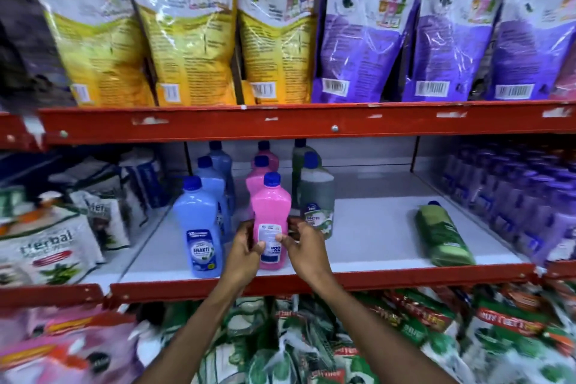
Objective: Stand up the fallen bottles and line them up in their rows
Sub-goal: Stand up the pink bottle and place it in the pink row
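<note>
Left hand [244,248] and right hand [300,245] clasp the upright pink plastic bottle [270,221], blue-capped. Green bottle [444,235] lies flat on the smooth white shelf [367,227].

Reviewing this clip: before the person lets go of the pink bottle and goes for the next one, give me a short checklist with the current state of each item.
1. Front pink bottle upright: ok.
2. Left hand and right hand both on it: ok, fingers at its lower label.
3. Pink bottle in line with the pink row behind it: ok, roughly.
4. Its front level with the front blue bottle: ok, close.
5. All bottles standing: not ok, a green bottle lies on its side at the right of the shelf.
6. Green row's front slot free for it: cannot tell.
</note>
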A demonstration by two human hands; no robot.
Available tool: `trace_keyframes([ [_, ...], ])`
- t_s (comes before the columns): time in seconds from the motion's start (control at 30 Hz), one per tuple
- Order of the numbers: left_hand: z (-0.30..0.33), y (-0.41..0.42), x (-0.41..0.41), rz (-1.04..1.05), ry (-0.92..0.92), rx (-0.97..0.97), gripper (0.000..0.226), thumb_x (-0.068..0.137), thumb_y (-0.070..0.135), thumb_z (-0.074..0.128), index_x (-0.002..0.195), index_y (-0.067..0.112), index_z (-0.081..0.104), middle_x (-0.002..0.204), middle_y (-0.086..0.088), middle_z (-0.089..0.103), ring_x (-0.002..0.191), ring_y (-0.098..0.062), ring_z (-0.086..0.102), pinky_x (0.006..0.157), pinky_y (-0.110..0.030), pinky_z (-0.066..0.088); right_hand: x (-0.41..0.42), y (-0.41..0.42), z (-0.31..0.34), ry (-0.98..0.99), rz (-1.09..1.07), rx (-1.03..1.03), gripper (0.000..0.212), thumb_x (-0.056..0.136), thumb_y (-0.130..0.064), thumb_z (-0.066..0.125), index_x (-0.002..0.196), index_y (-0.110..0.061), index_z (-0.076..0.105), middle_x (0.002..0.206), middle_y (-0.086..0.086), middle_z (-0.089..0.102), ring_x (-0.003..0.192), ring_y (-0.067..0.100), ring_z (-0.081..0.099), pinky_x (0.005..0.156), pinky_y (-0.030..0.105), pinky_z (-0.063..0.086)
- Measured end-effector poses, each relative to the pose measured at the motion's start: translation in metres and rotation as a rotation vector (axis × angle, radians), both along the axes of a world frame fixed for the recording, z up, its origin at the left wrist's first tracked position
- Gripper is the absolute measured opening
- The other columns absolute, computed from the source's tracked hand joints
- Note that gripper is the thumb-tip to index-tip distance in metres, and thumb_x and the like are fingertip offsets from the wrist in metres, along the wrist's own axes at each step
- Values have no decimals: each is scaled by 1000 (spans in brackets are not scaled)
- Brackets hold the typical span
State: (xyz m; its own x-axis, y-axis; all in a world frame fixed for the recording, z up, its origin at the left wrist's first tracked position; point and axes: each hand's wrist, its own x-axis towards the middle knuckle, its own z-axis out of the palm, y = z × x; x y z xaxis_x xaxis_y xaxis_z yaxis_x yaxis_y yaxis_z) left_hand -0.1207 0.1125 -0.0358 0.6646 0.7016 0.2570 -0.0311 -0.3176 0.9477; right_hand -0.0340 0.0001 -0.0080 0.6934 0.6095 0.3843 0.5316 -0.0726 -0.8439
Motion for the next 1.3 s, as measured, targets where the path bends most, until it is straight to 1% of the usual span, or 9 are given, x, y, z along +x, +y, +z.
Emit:
trace_keyframes([
  [0.17, -3, 4, -3, 36, 1, 18, 40, 91, -7, 56, 129, 2, 48, 119, -16, 66, 110, -28, 64, 99, -44, 52, -3, 9, -4, -61, -74, -1, 35, 90, -8, 66, 124, -9, 64, 119, 8, 72, 105, 22, 68, 93, 39, 57],
  [0.3, -7, 5, -9, 72, 59, 51, 19, 91, -1, 49, 109, 6, 52, 93, 8, 62, 87, -15, 58, 82, -33, 44, -1, 13, -7, 43, -144, 30, 24, 88, -3, 64, 112, -5, 64, 103, 13, 74, 91, 26, 71, 83, 41, 61],
  [0.4, -6, 7, -13, 68, 97, 115, 5, 95, 3, 49, 98, 6, 50, 83, 7, 58, 77, -14, 54, 76, -32, 42, 3, 12, -7, 117, -6, 7, 31, 80, 5, 67, 109, -7, 60, 104, 8, 71, 98, 21, 69, 79, 18, 57],
  [0.47, -4, 7, -14, 34, 140, 189, 10, 96, 1, 48, 92, 10, 47, 80, 3, 54, 78, -21, 53, 74, -32, 41, 5, 8, -7, 197, 186, -15, 46, 77, 8, 71, 117, -7, 55, 111, 5, 68, 102, 15, 67, 79, 12, 55],
  [0.63, -4, -2, -14, 168, 150, 274, 17, 88, 9, 63, 97, 12, 48, 90, -5, 66, 83, -25, 64, 72, -30, 46, 15, 5, -4, 141, 248, -63, 48, 84, 4, 68, 127, -11, 56, 122, 5, 68, 111, 16, 64, 84, 12, 51],
  [0.83, -1, -5, -14, 274, 195, 357, 64, 80, 22, 77, 130, 1, 44, 113, -13, 66, 103, -30, 65, 85, -36, 54, 19, 11, -14, 110, 198, -87, 40, 92, 0, 60, 131, -12, 58, 124, 5, 68, 114, 18, 63, 87, 16, 52],
  [0.97, -4, -6, -16, 202, 188, 344, 56, 86, 27, 72, 133, 9, 47, 122, -11, 70, 106, -28, 69, 85, -28, 53, 17, 11, -20, 113, 180, -93, 34, 96, -5, 57, 130, -8, 58, 124, 8, 70, 115, 22, 65, 99, 36, 54],
  [1.1, -7, -5, -20, 206, 153, 345, 50, 84, 22, 74, 127, 13, 49, 119, -8, 73, 99, -21, 71, 83, -28, 57, 14, 9, -24, 118, 180, -79, 32, 97, -6, 54, 129, -9, 59, 122, 9, 70, 112, 22, 66, 99, 39, 55],
  [1.3, -16, -9, -25, 207, 121, 358, 47, 83, 29, 75, 121, 20, 48, 113, -2, 73, 86, -5, 65, 66, -5, 47, 11, 3, -29, 126, 200, -81, 31, 98, -9, 53, 128, -12, 59, 121, 9, 70, 110, 21, 67, 96, 36, 57],
])
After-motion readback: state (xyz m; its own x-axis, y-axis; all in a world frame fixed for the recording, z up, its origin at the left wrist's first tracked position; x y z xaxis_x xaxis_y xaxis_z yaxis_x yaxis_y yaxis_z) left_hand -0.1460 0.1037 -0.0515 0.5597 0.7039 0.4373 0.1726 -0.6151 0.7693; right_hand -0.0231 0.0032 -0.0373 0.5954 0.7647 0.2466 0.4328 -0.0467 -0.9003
